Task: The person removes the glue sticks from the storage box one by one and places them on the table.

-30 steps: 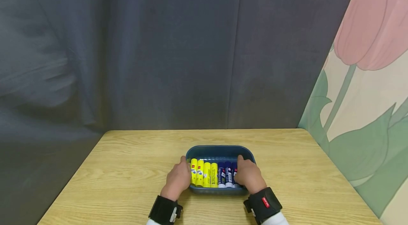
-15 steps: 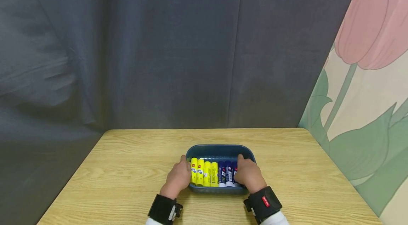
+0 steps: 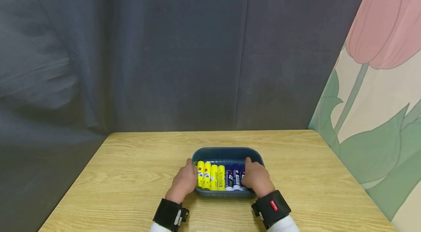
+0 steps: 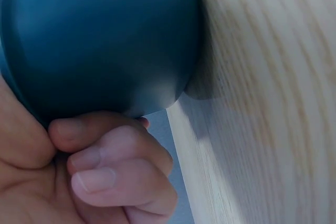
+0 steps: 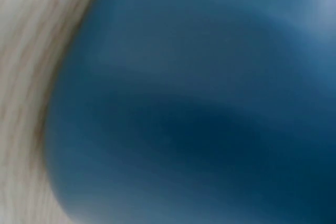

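Observation:
A dark blue plastic box [image 3: 227, 194] with rounded corners sits on the wooden table. Inside it, a row of yellow glue sticks [image 3: 213, 178] lies beside several dark blue glue sticks [image 3: 236, 178] with white ends. My left hand [image 3: 185, 178] grips the box's left side at the rim; in the left wrist view its curled fingers [image 4: 126, 169] press against the outer wall. On the right side, my right hand [image 3: 258, 178] grips the rim and partly covers the rightmost blue stick. Only the box wall [image 5: 184, 103] fills the blurred right wrist view, so those fingers are hidden there.
The light wooden table [image 3: 131, 173] stretches around the box. A dark grey curtain [image 3: 184, 49] hangs behind its far edge and along the left. To the right stands a wall with a painted tulip [image 3: 375, 23]. Black bands [image 3: 271, 208] circle both wrists.
The head view has tilted slightly, so the table, box and hands appear a little higher. Both hands keep their grip, and the box stays in place on the table.

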The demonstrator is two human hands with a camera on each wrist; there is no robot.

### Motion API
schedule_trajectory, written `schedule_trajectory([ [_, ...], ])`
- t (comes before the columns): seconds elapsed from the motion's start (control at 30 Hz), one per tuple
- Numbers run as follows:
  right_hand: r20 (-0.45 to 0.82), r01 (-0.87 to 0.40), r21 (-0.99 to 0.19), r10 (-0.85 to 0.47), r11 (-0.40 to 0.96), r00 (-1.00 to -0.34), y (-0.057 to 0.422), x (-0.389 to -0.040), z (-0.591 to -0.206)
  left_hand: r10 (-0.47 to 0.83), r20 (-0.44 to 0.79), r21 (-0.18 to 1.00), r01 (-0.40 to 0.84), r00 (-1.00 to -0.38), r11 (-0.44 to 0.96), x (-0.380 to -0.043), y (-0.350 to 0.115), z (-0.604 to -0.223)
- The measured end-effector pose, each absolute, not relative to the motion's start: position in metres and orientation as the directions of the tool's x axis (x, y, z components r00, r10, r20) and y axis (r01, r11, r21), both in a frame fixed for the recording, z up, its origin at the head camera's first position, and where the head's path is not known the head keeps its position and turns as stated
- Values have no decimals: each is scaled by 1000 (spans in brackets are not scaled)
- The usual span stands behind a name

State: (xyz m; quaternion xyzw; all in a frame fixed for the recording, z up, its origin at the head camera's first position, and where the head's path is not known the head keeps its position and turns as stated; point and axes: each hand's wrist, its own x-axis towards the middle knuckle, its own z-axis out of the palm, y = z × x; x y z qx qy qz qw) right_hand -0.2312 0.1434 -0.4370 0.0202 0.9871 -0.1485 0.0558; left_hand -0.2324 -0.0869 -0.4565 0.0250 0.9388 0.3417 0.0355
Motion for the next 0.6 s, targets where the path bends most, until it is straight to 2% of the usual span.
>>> schedule_trajectory([
  [0.6,-119,53,-290,19,956,-993,145,-230,-438,77,-55,648,23,-995,762,-232,-86,-457],
])
